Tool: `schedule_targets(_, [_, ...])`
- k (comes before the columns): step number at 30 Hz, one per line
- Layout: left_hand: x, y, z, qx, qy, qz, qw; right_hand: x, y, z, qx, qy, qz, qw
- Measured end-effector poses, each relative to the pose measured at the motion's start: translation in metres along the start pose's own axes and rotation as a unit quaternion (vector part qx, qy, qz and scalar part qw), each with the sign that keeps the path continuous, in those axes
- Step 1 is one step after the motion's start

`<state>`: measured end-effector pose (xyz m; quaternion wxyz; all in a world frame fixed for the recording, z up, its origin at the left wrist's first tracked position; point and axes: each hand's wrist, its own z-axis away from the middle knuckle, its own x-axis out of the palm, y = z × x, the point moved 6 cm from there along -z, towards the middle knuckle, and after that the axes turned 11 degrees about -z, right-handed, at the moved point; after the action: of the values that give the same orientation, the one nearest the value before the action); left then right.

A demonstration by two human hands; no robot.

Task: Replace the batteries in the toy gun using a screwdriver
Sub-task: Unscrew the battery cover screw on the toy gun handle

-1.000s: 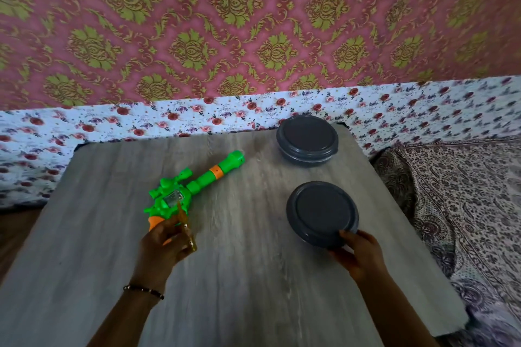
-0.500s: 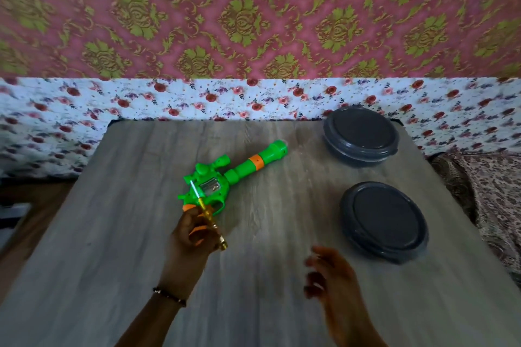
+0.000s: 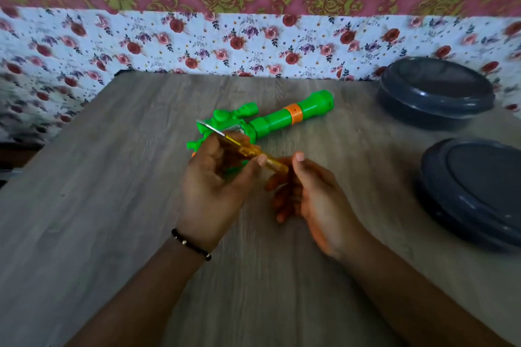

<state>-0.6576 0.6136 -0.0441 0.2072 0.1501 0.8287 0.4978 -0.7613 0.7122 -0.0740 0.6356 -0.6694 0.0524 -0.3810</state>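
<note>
A green toy gun (image 3: 270, 121) with an orange ring lies on the grey wood-grain table (image 3: 112, 205), barrel pointing up and to the right. My left hand (image 3: 214, 186) holds a screwdriver (image 3: 248, 151) with a clear yellow handle; its metal tip points up-left over the gun's body. The gun's grip is hidden behind that hand. My right hand (image 3: 307, 194) sits just right of the left one, fingers loosely curled and thumb up, right at the handle's end. Whether it touches the handle I cannot tell.
Two dark grey round lidded containers stand at the right: one (image 3: 434, 93) at the table's far edge, one (image 3: 476, 191) nearer me. A floral cloth (image 3: 197, 42) runs behind the table, under patterned pink wallpaper.
My right hand left the near container and came across to the screwdriver's handle end. My left hand raised the screwdriver and turned it flatter. The view moved closer and shifted left.
</note>
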Motion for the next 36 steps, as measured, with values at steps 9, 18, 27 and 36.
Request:
schedule_targets(9, [-0.008,0.016,0.007,0.069,-0.032,-0.049,0.996,0.017,0.012,0.020,0.087,-0.015,-0.075,0.993])
schedule_targets(18, [-0.026,0.021,0.004,0.068,0.000,-0.436,0.897,-0.006,-0.010,0.029,0.029,0.074,-0.170,0.982])
schedule_targets(27, [-0.043,-0.029,0.000,-0.166,-0.156,-0.494,0.839,-0.039,-0.023,0.029,0.014,0.126,-0.153,0.980])
schedule_targets(36, [-0.048,-0.030,-0.006,-0.136,0.012,-0.298,0.945,-0.043,-0.020,0.024,-0.021,0.148,-0.124,0.981])
